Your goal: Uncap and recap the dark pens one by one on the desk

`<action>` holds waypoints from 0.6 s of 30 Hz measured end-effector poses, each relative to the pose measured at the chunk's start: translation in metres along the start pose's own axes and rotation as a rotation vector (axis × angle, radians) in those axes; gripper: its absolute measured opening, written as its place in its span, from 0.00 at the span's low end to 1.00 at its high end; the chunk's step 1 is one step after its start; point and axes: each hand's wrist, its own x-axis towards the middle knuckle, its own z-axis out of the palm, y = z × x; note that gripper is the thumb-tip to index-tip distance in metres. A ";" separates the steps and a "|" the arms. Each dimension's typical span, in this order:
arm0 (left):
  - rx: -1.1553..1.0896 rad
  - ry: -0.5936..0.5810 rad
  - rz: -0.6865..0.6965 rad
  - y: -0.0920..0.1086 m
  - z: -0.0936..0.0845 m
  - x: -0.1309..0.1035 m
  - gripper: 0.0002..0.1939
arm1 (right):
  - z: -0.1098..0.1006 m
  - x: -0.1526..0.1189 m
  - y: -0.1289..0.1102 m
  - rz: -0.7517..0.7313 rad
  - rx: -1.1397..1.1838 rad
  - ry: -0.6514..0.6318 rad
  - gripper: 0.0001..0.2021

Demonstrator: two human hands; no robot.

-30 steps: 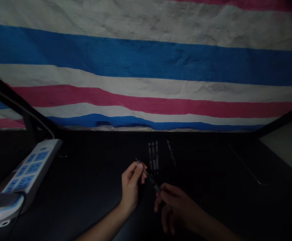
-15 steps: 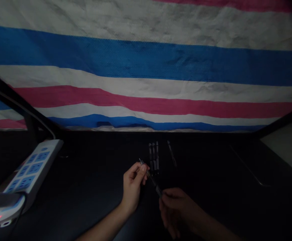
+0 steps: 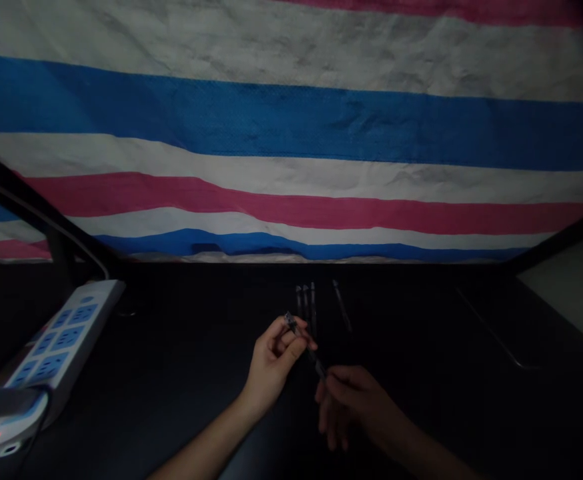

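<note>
A slim dark pen [image 3: 317, 364] slants between my two hands over the black table. My left hand [image 3: 273, 360] pinches its upper part, and the clear tip end sticks up past the fingers. At the lower end, my right hand [image 3: 354, 400] holds the pen between thumb and index finger, the other fingers hanging loosely below. Just behind my left hand lie three similar pens [image 3: 313, 303] side by side, their near ends partly hidden by that hand. Another pen [image 3: 342, 307] lies apart, to their right.
On the left of the black table [image 3: 171, 333] stands a white power strip [image 3: 89, 313] with blue socket faces and a plugged-in adapter [image 3: 9, 417] showing a red light. A striped sheet [image 3: 291, 120] hangs behind the table.
My left hand has moved a little right and up along the pen, nearer my right hand, and now covers the lower parts of the three pens. My right hand has shifted slightly.
</note>
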 end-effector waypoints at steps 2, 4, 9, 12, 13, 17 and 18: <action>-0.038 -0.002 -0.019 -0.001 0.000 0.000 0.13 | -0.001 0.001 -0.001 0.036 0.013 -0.017 0.21; -0.071 -0.007 -0.042 -0.003 -0.001 0.001 0.12 | -0.001 0.002 -0.003 0.080 0.034 -0.049 0.22; -0.072 0.048 -0.039 -0.001 -0.006 0.006 0.17 | -0.002 0.003 -0.008 -0.013 -0.025 0.031 0.22; -0.078 0.091 0.018 0.002 -0.010 0.011 0.28 | -0.003 0.003 -0.011 -0.117 -0.096 0.115 0.21; -0.068 0.094 0.041 0.003 -0.011 0.013 0.31 | -0.004 0.003 -0.011 -0.149 -0.116 0.136 0.20; -0.008 0.061 0.081 0.004 -0.014 0.017 0.26 | -0.004 0.001 -0.015 -0.184 -0.138 0.168 0.17; 0.001 0.052 0.080 0.004 -0.015 0.017 0.24 | -0.004 0.001 -0.015 -0.180 -0.139 0.169 0.16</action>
